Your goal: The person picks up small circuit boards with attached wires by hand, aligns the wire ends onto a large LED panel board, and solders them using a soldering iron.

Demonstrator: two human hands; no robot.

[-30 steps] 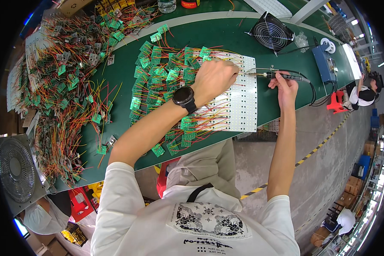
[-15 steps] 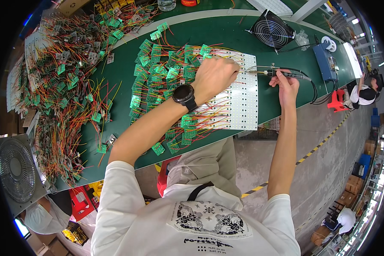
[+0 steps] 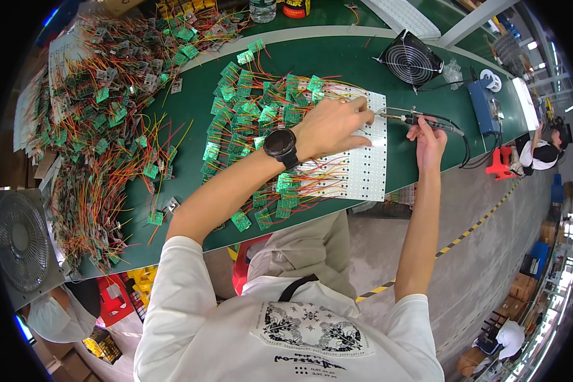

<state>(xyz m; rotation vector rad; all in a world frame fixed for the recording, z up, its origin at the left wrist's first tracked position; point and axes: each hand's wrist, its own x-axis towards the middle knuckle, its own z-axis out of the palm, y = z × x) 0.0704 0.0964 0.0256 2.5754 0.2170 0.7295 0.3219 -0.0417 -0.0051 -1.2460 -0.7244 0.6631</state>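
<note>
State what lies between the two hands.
Head view: the front of a soldering iron, held in the right hand, pointing toward the left hand over the edge of the white board.

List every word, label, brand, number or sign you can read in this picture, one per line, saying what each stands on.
White shirt: black lettering, not quoted here; its smallest lines are too small to read.
Red-and-yellow container: print cut by the top edge, too small to read.
Clear bottle: any label is too blurred to read.
Black watch: no legible digits.
Soldering iron, white board: no readable text.
</note>
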